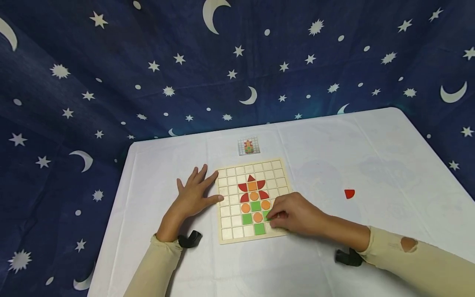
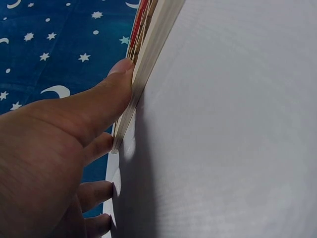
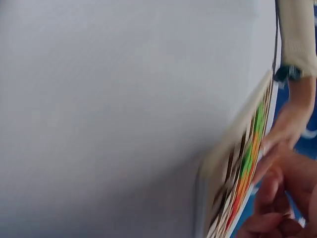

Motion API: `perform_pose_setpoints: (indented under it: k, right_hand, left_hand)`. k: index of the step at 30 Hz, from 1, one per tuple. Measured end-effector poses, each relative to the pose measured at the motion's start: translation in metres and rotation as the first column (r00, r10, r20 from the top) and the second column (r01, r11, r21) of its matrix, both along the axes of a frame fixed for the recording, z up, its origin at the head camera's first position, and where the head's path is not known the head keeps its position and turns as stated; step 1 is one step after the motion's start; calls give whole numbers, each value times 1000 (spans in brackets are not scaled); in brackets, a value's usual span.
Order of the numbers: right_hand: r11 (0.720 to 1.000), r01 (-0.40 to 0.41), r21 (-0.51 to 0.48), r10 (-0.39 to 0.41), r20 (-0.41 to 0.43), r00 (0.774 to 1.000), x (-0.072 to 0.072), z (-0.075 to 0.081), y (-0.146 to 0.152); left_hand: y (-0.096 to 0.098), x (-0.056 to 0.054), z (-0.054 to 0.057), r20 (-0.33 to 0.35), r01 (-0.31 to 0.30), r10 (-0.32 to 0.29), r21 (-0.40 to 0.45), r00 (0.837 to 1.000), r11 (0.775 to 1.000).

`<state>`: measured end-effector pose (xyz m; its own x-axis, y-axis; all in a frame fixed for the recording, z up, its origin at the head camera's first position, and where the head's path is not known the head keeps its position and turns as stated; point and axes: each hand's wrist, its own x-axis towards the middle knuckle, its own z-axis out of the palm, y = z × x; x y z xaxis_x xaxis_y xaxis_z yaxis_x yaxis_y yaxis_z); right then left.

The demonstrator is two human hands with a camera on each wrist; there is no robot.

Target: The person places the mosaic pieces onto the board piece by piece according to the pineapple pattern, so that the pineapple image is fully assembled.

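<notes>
A light wooden grid board (image 1: 227, 211) lies on the table, bearing red, orange and green tiles set in its squares. My left hand (image 1: 193, 197) rests at the board's left side with fingers spread. Its thumb (image 2: 116, 82) touches the board's edge in the left wrist view. Over the lower right of the pattern, my right hand (image 1: 298, 213) pinches a green square tile (image 1: 265, 215) at its grid cell, fingertips covering part of it. Beside that tile are an orange round tile (image 1: 257, 217) and another green square (image 1: 259, 229).
A small pattern card (image 1: 248, 146) showing a similar figure lies just behind the board. One red quarter-circle tile (image 1: 349, 193) is on the white tablecloth (image 1: 319, 165) to the right. A dark blue curtain (image 1: 208, 82) with stars and moons hangs behind the table.
</notes>
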<state>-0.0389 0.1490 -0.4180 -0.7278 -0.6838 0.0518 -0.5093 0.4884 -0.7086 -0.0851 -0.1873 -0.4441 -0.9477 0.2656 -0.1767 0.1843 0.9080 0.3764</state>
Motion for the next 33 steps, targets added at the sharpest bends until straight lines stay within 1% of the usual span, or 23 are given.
perform_pose_setpoints:
  k: [2, 4, 6, 10, 13, 17, 21, 24, 27, 33]
  right_hand:
    - [999, 26, -31, -25, 38, 999, -6, 5, 15]
    - [997, 64, -49, -61, 56, 997, -12, 9, 31]
    - [994, 104, -45, -102, 42, 994, -17, 14, 48]
    - [986, 162, -41, -164, -54, 985, -24, 17, 83]
    - [982, 184, -31, -187, -110, 976, -28, 16, 110]
    - [973, 228, 43, -222, -117, 968, -30, 12, 144]
    - [956, 269, 120, -256, -109, 960, -32, 6, 173]
    - [945, 286, 159, -273, -99, 957, -32, 3, 188]
    - [940, 287, 181, -276, -87, 957, -32, -2, 198]
    - [944, 284, 165, -270, -103, 957, -33, -13, 204]
  left_hand:
    - [0, 0, 0, 1, -2, 2, 0, 1000, 1000]
    - [0, 0, 0, 7, -5, 5, 1, 1000, 1000]
    - [0, 0, 0, 8, -4, 4, 2, 1000, 1000]
    - [0, -1, -1, 9, -5, 5, -2, 1000, 1000]
    - [0, -1, -1, 4, -3, 3, -4, 1000, 1000]
    - [0, -1, -1, 0, -1, 1, -3, 1000, 1000]
    - [0, -1, -1, 1, 0, 0, -3, 1000, 1000]
    - [0, 0, 0, -1, 2, -2, -3, 1000, 1000]
    - [1, 0, 1, -3, 1, -1, -4, 1000, 1000]
    - [1, 0, 1, 0, 2, -2, -5, 1000, 1000]
